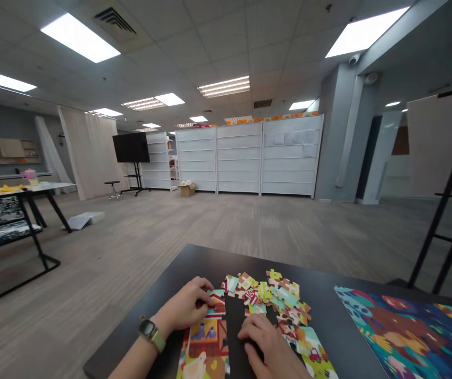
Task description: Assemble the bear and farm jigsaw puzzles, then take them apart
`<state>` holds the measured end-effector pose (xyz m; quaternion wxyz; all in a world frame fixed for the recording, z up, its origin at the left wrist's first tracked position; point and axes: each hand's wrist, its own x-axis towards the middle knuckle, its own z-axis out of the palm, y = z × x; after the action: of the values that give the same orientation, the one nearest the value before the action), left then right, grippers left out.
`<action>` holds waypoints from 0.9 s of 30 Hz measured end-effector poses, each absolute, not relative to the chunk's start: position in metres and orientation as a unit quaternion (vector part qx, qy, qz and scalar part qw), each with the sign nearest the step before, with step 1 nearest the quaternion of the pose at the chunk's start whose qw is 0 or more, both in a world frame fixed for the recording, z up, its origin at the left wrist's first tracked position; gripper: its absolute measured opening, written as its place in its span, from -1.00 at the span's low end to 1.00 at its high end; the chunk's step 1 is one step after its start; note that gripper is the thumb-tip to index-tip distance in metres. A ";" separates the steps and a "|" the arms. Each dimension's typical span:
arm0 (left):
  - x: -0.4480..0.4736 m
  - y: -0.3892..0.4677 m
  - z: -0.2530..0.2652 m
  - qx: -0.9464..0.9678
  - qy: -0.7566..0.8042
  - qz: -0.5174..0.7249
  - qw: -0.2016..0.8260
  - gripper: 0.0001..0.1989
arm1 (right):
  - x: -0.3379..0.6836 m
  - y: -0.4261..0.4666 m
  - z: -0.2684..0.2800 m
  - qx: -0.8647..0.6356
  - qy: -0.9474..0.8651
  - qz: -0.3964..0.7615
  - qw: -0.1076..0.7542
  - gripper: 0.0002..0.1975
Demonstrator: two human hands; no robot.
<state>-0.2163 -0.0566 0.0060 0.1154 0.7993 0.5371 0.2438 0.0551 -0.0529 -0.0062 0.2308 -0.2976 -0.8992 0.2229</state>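
My left hand (190,303) rests on the upper left part of a joined jigsaw section (206,342). Its fingers are bent and apart, with the fingertips touching a red and white puzzle piece (218,299) at the section's top end. Purple figures and a white hen show on the joined part. My right hand (263,339) hovers or lies just below a heap of loose puzzle pieces (284,296), fingers spread and nothing visible in them. Its palm side is hidden. Beside it on the right is another joined section (315,353) with a red tractor.
A colourful picture sheet (411,329) lies at the right of the black table (139,316). A black ladder-like stand (442,237) rises beyond the right edge. White shelving (237,158), a screen on a stand (131,148) and another table (52,186) stand farther off.
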 end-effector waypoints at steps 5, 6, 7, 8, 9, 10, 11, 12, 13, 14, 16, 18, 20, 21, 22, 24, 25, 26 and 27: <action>-0.205 -0.074 0.008 0.809 0.540 0.221 0.067 -0.62 | 0.055 -0.053 -0.008 -0.301 -0.901 0.219 0.224 -0.71; -0.205 -0.075 0.006 0.805 0.545 0.223 0.067 -0.61 | 0.055 -0.052 -0.010 -0.301 -0.901 0.217 0.225 -0.71; -0.205 -0.074 0.004 0.800 0.550 0.230 0.070 -0.61 | 0.054 -0.051 -0.011 -0.299 -0.902 0.214 0.226 -0.70; -0.205 -0.073 0.002 0.792 0.556 0.240 0.075 -0.61 | 0.054 -0.050 -0.013 -0.295 -0.904 0.209 0.227 -0.69; -0.207 -0.070 0.000 0.784 0.562 0.252 0.081 -0.62 | 0.053 -0.049 -0.015 -0.291 -0.906 0.204 0.229 -0.68; -0.208 -0.066 -0.002 0.775 0.567 0.267 0.087 -0.63 | 0.053 -0.048 -0.016 -0.287 -0.909 0.197 0.231 -0.68; -0.210 -0.062 -0.002 0.764 0.572 0.282 0.095 -0.63 | 0.052 -0.047 -0.018 -0.285 -0.910 0.189 0.233 -0.67; -0.211 -0.056 -0.002 0.754 0.578 0.295 0.104 -0.62 | 0.051 -0.046 -0.020 -0.282 -0.912 0.183 0.236 -0.67; -0.211 -0.051 -0.002 0.746 0.582 0.304 0.113 -0.59 | 0.050 -0.046 -0.022 -0.280 -0.913 0.177 0.238 -0.67; -0.211 -0.045 -0.001 0.740 0.585 0.310 0.122 -0.56 | 0.050 -0.046 -0.023 -0.278 -0.913 0.174 0.241 -0.67; -0.206 -0.032 0.002 0.739 0.582 0.309 0.137 -0.52 | 0.049 -0.045 -0.027 -0.274 -0.913 0.172 0.247 -0.67; -0.197 -0.018 0.004 0.750 0.571 0.301 0.147 -0.50 | 0.048 -0.044 -0.031 -0.270 -0.913 0.172 0.252 -0.67; -0.187 -0.006 0.005 0.760 0.559 0.290 0.162 -0.46 | 0.048 -0.042 -0.035 -0.268 -0.914 0.169 0.254 -0.66; -0.182 0.000 0.005 0.764 0.554 0.284 0.170 -0.43 | 0.048 -0.040 -0.037 -0.267 -0.915 0.167 0.253 -0.65; -0.178 0.006 0.005 0.767 0.550 0.279 0.178 -0.40 | 0.049 -0.038 -0.040 -0.266 -0.916 0.166 0.250 -0.64; -0.174 0.015 0.005 0.768 0.547 0.274 0.191 -0.39 | 0.050 -0.035 -0.042 -0.264 -0.918 0.169 0.243 -0.63; -0.174 0.018 0.006 0.764 0.549 0.278 0.195 -0.42 | 0.051 -0.034 -0.043 -0.260 -0.919 0.172 0.240 -0.63; -0.175 0.021 0.007 0.756 0.553 0.289 0.197 -0.47 | 0.052 -0.033 -0.042 -0.256 -0.920 0.177 0.240 -0.62; -0.179 0.023 0.009 0.744 0.561 0.305 0.197 -0.54 | 0.054 -0.033 -0.040 -0.250 -0.920 0.181 0.240 -0.61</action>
<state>-0.1790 0.0229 0.0087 0.1966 0.7445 0.5606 0.3045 0.0536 -0.0331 -0.0405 0.2403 -0.2499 -0.9204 0.1807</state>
